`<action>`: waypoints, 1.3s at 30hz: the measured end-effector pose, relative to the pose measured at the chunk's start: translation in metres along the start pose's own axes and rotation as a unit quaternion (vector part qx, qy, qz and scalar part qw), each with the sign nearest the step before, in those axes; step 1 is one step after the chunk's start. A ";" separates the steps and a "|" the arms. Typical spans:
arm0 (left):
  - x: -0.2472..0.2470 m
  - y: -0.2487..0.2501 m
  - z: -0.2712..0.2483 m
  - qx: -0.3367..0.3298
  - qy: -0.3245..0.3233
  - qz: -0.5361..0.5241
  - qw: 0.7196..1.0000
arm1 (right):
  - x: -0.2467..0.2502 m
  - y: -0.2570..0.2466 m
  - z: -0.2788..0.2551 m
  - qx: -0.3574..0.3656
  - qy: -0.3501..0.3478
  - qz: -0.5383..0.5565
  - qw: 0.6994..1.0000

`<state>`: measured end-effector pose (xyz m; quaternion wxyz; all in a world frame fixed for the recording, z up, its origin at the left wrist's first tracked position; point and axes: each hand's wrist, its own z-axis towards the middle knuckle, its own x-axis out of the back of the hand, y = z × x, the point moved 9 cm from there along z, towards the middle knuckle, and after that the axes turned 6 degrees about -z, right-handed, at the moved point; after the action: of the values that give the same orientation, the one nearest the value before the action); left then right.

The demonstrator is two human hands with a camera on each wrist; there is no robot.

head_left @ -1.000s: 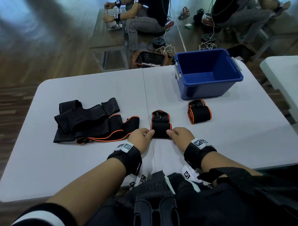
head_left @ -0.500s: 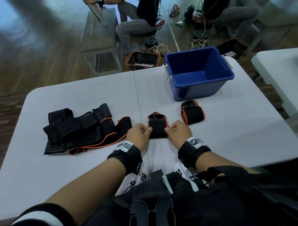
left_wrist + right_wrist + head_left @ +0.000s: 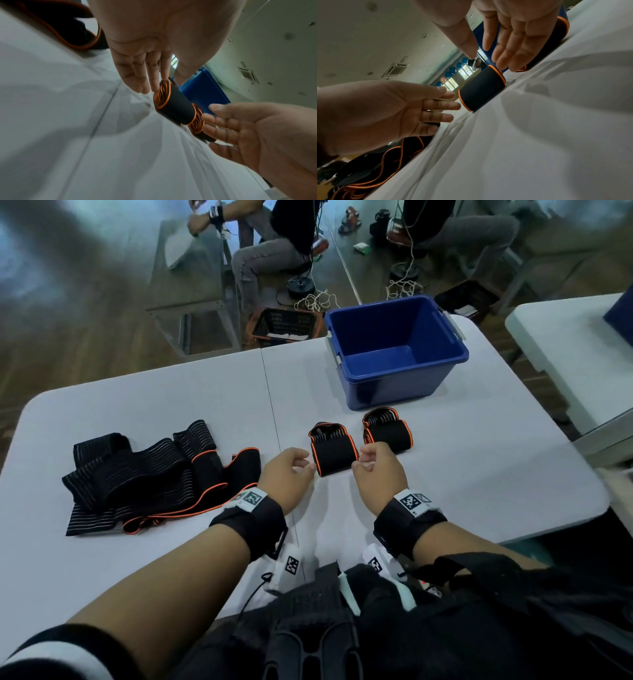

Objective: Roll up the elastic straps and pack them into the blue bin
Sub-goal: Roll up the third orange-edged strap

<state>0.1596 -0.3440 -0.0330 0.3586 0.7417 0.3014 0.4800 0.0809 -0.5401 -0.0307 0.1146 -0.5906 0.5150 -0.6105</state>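
Note:
A rolled black strap with orange edging (image 3: 334,451) lies on the white table (image 3: 479,474), with a second rolled strap (image 3: 388,429) just behind it to the right. My left hand (image 3: 306,465) and right hand (image 3: 363,460) flank the nearer roll (image 3: 175,106) at its two ends. Both hands have straight fingers and grip nothing. In the right wrist view the roll (image 3: 481,90) sits between the two open palms. A pile of unrolled straps (image 3: 154,477) lies to the left. The blue bin (image 3: 394,350) stands behind the rolls, with nothing inside.
A second white table (image 3: 575,347) stands to the right. Beyond the far edge, people sit on the floor near a black basket (image 3: 284,325) and loose cables. The table's near edge is against my body.
Both hands pinched the ends of the nearer roll before; their fingers have now straightened and let it go. The roll stays on the table.

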 end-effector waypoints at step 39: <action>0.123 0.014 -0.079 -0.060 0.029 -0.177 0.982 | -0.106 -0.110 -0.047 -0.089 -0.348 0.244 0.901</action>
<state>0.1315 -0.2356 0.0615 0.4727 0.6399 0.4086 0.4473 0.1223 -0.3888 0.0002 0.3788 -0.6289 0.6227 -0.2705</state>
